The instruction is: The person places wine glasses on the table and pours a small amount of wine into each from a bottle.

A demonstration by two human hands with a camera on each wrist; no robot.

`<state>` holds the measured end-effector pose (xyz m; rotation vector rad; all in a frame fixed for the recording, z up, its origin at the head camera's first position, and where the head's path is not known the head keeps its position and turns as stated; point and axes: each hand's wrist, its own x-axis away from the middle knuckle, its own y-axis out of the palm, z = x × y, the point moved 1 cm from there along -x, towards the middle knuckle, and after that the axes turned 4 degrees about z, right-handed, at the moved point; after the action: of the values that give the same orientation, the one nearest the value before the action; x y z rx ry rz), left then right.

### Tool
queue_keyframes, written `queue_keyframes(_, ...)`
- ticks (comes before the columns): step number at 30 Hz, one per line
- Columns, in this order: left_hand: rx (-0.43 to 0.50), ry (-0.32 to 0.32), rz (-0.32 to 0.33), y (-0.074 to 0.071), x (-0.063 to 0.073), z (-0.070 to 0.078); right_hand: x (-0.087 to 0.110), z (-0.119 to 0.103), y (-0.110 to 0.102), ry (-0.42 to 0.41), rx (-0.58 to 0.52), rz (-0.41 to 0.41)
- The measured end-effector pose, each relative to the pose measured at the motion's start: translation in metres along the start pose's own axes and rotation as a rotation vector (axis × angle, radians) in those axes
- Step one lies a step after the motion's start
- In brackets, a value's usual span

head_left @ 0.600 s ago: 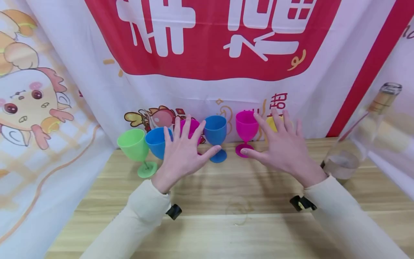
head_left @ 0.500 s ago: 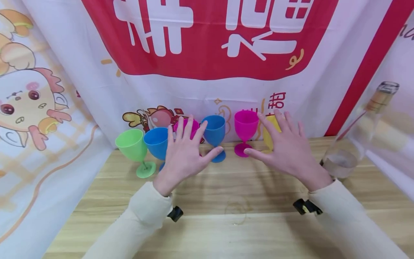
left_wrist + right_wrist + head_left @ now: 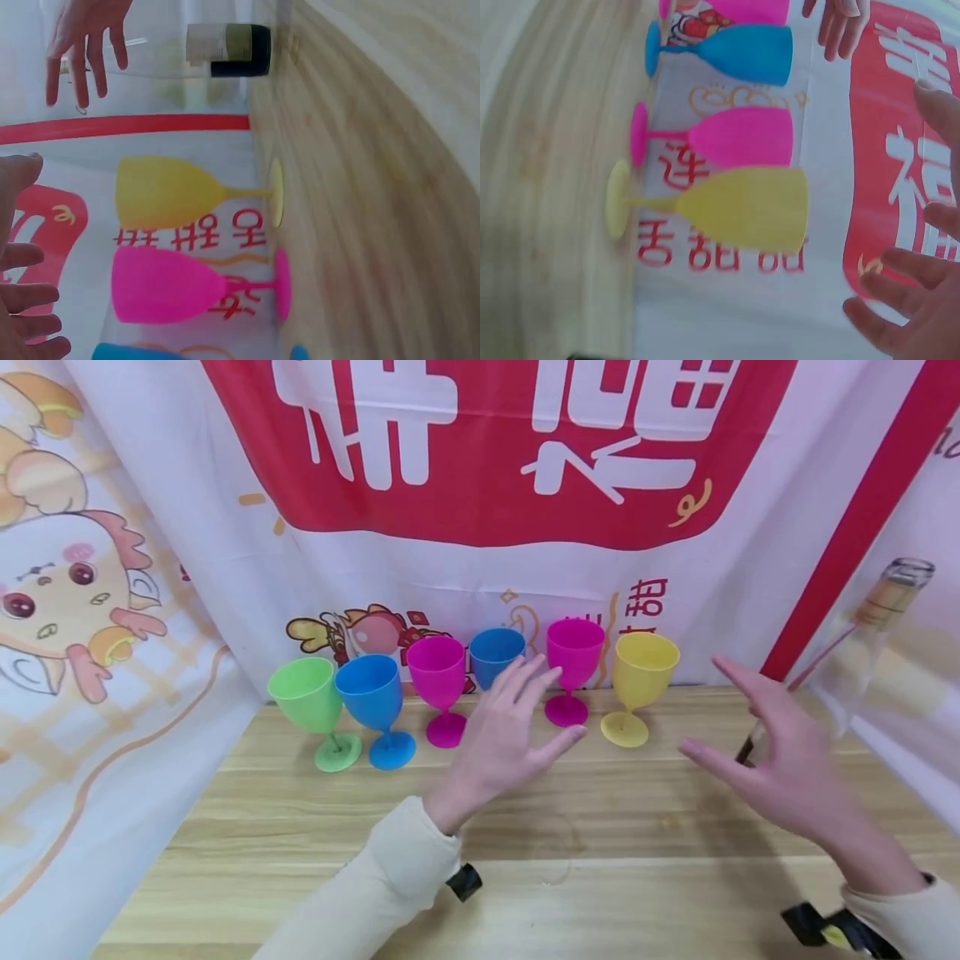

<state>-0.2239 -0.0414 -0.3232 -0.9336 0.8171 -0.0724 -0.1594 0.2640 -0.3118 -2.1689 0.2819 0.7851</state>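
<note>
Against the back cloth stand a green goblet (image 3: 306, 693), a blue goblet (image 3: 369, 691), a pink goblet (image 3: 437, 667), a second blue goblet (image 3: 497, 652), a second pink goblet (image 3: 575, 652) and a yellow goblet (image 3: 645, 667). My left hand (image 3: 495, 743) hovers with spread fingers before the second blue goblet, hiding its stem and foot in the head view. It holds nothing. To the right, my right hand (image 3: 787, 768) is bare, thumb and fingers apart, in front of a clear glass bottle (image 3: 888, 602) whose lower part it covers. A pale label (image 3: 217, 43) shows on that bottle.
A white cloth (image 3: 480, 560) with a red printed panel (image 3: 480, 510) hangs behind the goblets. Printed cloth (image 3: 150, 735) walls the left side too. The wooden table (image 3: 585, 893) stretches in front, with a faint ring mark on it.
My right hand has moved right, from the yellow goblet toward the bottle. My left hand has shifted right, uncovering the left blue and pink goblets. The goblets stay in place.
</note>
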Motion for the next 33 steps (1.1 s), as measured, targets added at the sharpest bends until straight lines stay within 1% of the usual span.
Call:
queue_keyframes(2, 0.082, -0.059, -0.022, 0.011, -0.003, 0.005, 0.011, 0.008, -0.009, 0.005, -0.028, 0.065)
queue_keyframes(4, 0.174, -0.134, -0.039, 0.019, -0.006, 0.008, 0.021, 0.014, -0.016, 0.028, -0.066, 0.130)
queue_keyframes(6, 0.269, -0.215, -0.052, 0.025, -0.010, 0.009, 0.029, 0.019, -0.024, 0.071, -0.099, 0.178)
queue_keyframes(8, 0.355, -0.288, -0.051, 0.031, -0.013, 0.009, 0.035, 0.024, -0.029, 0.118, -0.120, 0.242)
queue_keyframes(10, 0.427, -0.344, -0.044, 0.036, -0.016, 0.008, 0.039, 0.029, -0.032, 0.192, -0.153, 0.307)
queue_keyframes(13, 0.503, -0.399, -0.032, 0.044, -0.022, 0.008, 0.044, 0.040, -0.035, 0.337, -0.170, 0.387)
queue_keyframes(16, 0.560, -0.433, -0.033, 0.052, -0.029, 0.010, 0.046, 0.053, -0.037, 0.481, -0.187, 0.446)
queue_keyframes(18, 0.603, -0.456, -0.045, 0.057, -0.034, 0.013, 0.045, 0.063, -0.039, 0.557, -0.209, 0.488)
queue_keyframes(21, 0.631, -0.485, -0.071, 0.065, -0.040, 0.017, 0.042, 0.076, -0.042, 0.632, -0.227, 0.532)
queue_keyframes(23, 0.641, -0.503, -0.086, 0.070, -0.043, 0.020, 0.040, 0.085, -0.044, 0.666, -0.222, 0.519)
queue_keyframes(24, 0.643, -0.513, -0.091, 0.072, -0.044, 0.021, 0.039, 0.090, -0.044, 0.673, -0.219, 0.494)
queue_keyframes(26, 0.633, -0.525, -0.101, 0.076, -0.046, 0.023, 0.036, 0.100, -0.045, 0.667, -0.217, 0.426)
queue_keyframes(28, 0.630, -0.531, -0.106, 0.079, -0.048, 0.025, 0.034, 0.110, -0.043, 0.640, -0.239, 0.348)
queue_keyframes(30, 0.620, -0.541, -0.111, 0.081, -0.049, 0.026, 0.033, 0.119, -0.041, 0.593, -0.344, 0.290)
queue_keyframes(33, 0.603, -0.561, -0.127, 0.086, -0.049, 0.028, 0.034, 0.132, -0.036, 0.530, -0.562, 0.229)
